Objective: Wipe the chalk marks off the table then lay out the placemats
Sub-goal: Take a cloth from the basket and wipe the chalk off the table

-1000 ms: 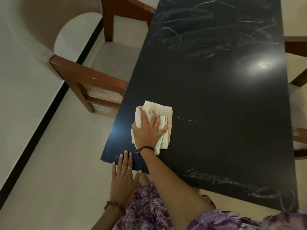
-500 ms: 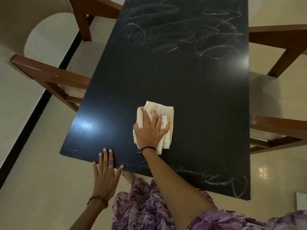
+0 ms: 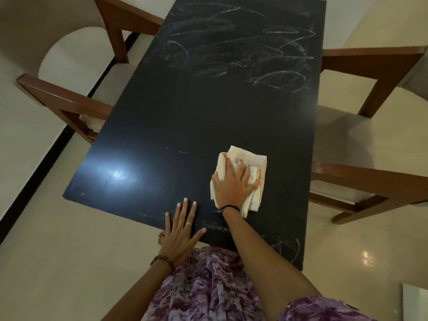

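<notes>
A black table (image 3: 208,117) runs away from me. White chalk scribbles (image 3: 236,52) cover its far half, and fainter chalk marks (image 3: 287,247) lie along the near edge and near right corner. A folded cream cloth (image 3: 251,162) lies on the near right part of the table. My right hand (image 3: 234,184) presses flat on it with fingers spread. My left hand (image 3: 180,232) rests flat on the near edge of the table, fingers straight. No placemats are in view.
A wooden chair with a cream seat (image 3: 69,105) stands at the table's left side. Another wooden chair (image 3: 370,177) stands at the right side. Pale tiled floor (image 3: 58,262) surrounds the table. A white object (image 3: 414,302) shows at the lower right corner.
My right hand has slid the cloth rightward across the near part of the table. My left hand stays flat on the near edge. My view has swung to the right.
</notes>
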